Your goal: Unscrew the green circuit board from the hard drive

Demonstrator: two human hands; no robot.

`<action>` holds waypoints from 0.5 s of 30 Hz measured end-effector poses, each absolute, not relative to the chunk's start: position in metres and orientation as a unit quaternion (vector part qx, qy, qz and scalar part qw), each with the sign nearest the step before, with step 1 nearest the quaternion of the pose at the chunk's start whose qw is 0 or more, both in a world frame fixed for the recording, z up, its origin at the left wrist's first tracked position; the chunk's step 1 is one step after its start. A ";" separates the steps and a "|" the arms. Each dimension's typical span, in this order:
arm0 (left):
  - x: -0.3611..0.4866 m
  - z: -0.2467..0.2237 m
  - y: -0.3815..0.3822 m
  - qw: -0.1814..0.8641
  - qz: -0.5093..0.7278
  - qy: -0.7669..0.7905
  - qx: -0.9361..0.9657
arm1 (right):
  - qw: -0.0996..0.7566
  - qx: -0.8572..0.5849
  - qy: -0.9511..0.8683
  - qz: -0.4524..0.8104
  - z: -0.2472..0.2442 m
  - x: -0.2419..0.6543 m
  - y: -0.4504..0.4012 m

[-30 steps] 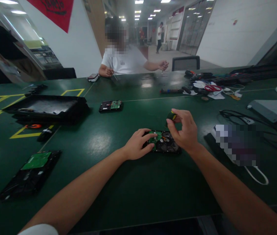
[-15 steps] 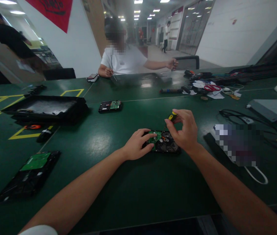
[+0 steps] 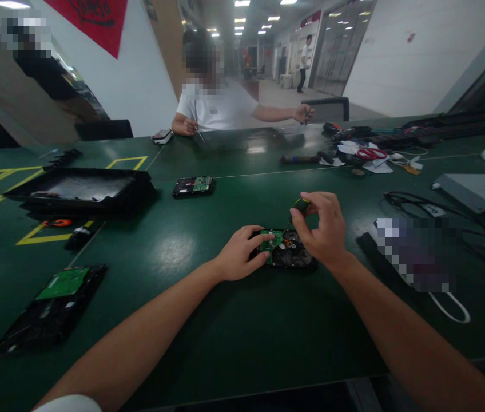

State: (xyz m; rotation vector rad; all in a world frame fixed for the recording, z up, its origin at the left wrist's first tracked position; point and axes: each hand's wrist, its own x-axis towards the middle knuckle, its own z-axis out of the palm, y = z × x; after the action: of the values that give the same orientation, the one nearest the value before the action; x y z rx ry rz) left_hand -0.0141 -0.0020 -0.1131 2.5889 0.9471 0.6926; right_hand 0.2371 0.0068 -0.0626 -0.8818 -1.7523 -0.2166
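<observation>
A hard drive (image 3: 290,258) with a green circuit board lies flat on the green table in front of me. My left hand (image 3: 246,252) grips its left end, some fingertips on the board and the thumb at the near side. Between the thumb and fingers of my right hand (image 3: 323,228) is a small screwdriver (image 3: 301,205) with a black and yellow handle. Its thin shaft slants down to the drive, near the board's right edge; the tip is too small to make out clearly. My right hand partly covers the drive's right end.
Another hard drive (image 3: 192,186) lies farther back, and one (image 3: 51,306) at front left. Stacked black trays (image 3: 82,194) stand at left. To the right are a blurred-out pouch-like item (image 3: 418,257), black cables and a grey box (image 3: 478,191). A person (image 3: 217,106) sits opposite.
The screwdriver handle has turned slightly in my right hand, showing less yellow. My left hand and the drive stay put. Two people in the background have shifted.
</observation>
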 end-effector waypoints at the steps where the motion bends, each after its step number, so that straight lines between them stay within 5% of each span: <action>1: -0.014 -0.113 -0.002 0.148 0.241 0.330 0.901 | 0.549 -0.371 -0.743 -0.091 -0.062 0.237 0.007; 15: -0.013 -0.111 -0.002 0.172 0.264 0.330 0.890 | 0.547 -0.372 -0.746 -0.085 -0.064 0.236 0.007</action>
State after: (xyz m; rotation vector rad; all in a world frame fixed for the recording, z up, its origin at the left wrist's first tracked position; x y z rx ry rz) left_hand -0.0129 -0.0023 -0.1112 2.5266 0.9365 0.7491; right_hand 0.2362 0.0073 -0.0640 -0.8812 -1.7673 -0.2005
